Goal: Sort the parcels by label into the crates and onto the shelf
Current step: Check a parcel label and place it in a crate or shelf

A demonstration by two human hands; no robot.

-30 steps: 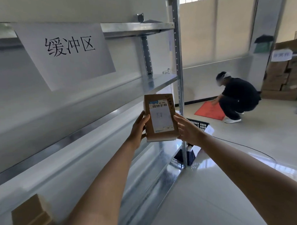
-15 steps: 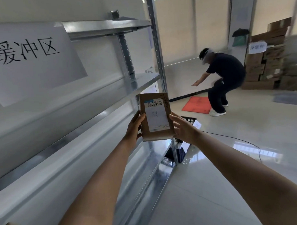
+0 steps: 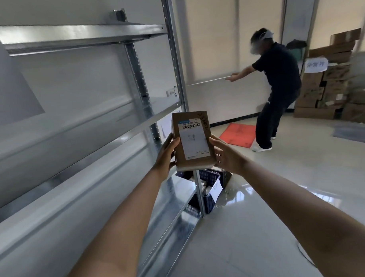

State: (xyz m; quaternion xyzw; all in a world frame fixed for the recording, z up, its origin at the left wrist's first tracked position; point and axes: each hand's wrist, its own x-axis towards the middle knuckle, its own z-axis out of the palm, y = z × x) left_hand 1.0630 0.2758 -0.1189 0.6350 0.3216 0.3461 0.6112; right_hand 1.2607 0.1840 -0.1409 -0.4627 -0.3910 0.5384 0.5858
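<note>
Two hands (image 3: pixel 165 154) hold parcel (image 3: pixel 193 141) beside shelf (image 3: pixel 85 35).

Brown cardboard parcel (image 3: pixel 193 141) with a white label (image 3: pixel 195 142) bearing a black barcode and blue strip. Silver-grey metal shelf (image 3: pixel 80 36). Dark blue crate (image 3: pixel 209 196). Red mat (image 3: pixel 238 134) on pale glossy floor (image 3: pixel 263 218).

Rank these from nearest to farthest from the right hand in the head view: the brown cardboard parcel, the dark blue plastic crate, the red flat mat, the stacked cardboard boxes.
1. Brown cardboard parcel, held in that right hand.
2. Dark blue plastic crate, just below on the floor.
3. Red flat mat, farther back on the floor.
4. Stacked cardboard boxes, far right wall.
</note>
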